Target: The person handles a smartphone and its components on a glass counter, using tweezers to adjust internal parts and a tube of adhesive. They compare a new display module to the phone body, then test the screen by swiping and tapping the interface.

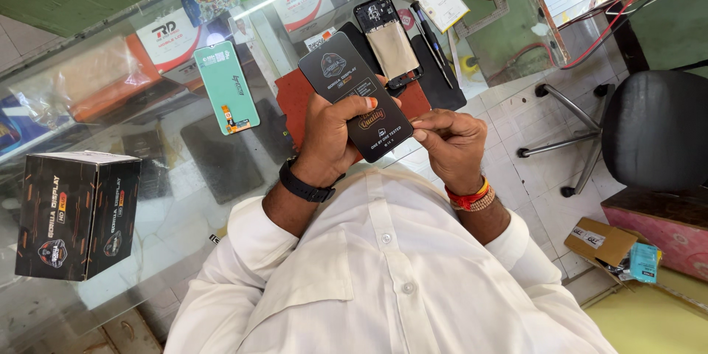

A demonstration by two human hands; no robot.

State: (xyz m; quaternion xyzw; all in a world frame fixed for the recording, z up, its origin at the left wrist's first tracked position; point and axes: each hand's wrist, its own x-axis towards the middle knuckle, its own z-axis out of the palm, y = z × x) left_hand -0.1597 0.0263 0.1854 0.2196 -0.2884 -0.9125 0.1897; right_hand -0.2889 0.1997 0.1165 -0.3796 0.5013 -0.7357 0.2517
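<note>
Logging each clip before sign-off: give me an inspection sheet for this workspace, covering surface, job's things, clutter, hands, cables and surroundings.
Surface: glass counter with goods showing under the glass.
Job's things: black flat display package, held above the counter; opened phone with its back off lying on a dark mat.
Clutter: mint-green display panel, black printed box, yellow-edged battery, thin tools beside the phone.
Hands: left hand has its grip around the package; right hand pinches its lower edge.
Cables: red wires by the far bench.
Surroundings: black office chair, tiled floor, cardboard box on the floor.
</note>
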